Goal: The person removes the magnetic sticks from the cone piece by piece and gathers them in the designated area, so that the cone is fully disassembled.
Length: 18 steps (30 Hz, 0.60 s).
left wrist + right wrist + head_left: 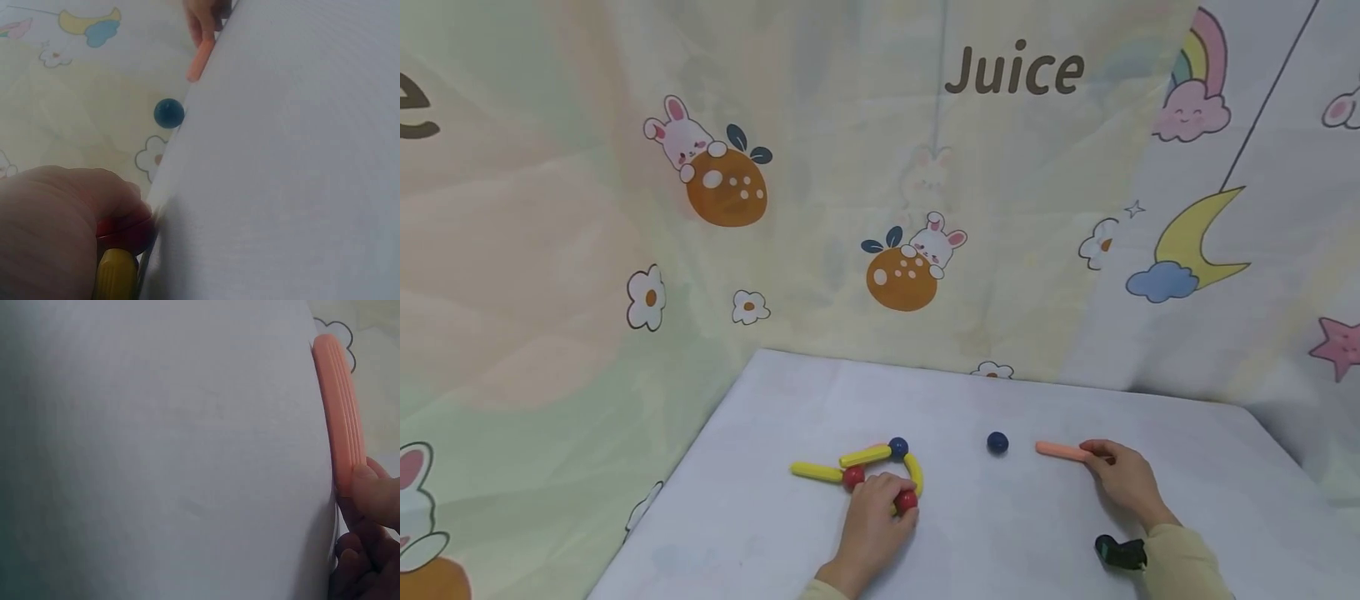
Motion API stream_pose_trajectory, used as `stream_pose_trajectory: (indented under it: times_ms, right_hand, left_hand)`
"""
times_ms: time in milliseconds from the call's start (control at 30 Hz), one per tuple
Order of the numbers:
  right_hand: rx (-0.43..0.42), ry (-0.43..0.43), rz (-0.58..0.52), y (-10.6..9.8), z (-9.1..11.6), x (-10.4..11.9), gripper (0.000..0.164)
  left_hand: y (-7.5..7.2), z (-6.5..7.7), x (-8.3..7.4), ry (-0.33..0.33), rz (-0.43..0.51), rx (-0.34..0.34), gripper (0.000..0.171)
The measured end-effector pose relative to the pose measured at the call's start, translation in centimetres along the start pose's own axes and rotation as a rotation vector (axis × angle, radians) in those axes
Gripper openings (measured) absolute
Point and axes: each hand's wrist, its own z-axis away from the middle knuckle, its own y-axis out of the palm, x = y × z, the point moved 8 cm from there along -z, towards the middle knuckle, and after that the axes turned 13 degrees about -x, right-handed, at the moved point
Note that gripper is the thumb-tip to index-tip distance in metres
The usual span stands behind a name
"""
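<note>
My left hand point(877, 525) grips a red ball point(906, 501) joined to a set of toy building rods on the table. In that set a curved yellow rod point(914, 473) runs up to a blue ball point(898, 448), and a straight yellow rod point(867, 456) extends left from there. Another red ball point(853, 477) bears a second yellow rod point(817, 472) at the left. Between thumb and fingers my right hand point(1126, 482) pinches one end of an orange ribbed rod point(340, 412), whose other end points left. Part of the joined set is hidden under my left hand.
A loose dark blue ball point(997, 442) lies between the two hands, left of the orange rod. A dark green and black object point(1120, 552) sits by the right sleeve. Behind the white table point(985, 533) hangs a printed cloth point(820, 167).
</note>
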Motion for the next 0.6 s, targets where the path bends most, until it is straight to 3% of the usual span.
stream_pose_trajectory:
  times_ms: [333,433,500,600]
  right_hand:
    - [-0.003,0.029,0.006,0.1,0.2,-0.3,0.04]
    - [-0.011,0.078,-0.02,-0.2,0.6,-0.7,0.045]
    - [-0.047,0.129,-0.039,-0.4,0.9,-1.0,0.047]
    - [-0.175,0.196,-0.046,-0.9,1.6,-0.9,0.042]
  left_hand:
    - [0.2,0.1,0.1,-0.019,0.004,0.031,0.028]
    - [0.3,0.0,0.1,-0.019,0.01,0.032,0.028]
    - [0.3,0.0,0.1,-0.02,0.014,0.035,0.028]
    - [0.3,0.0,0.1,-0.023,0.03,0.039,0.026]
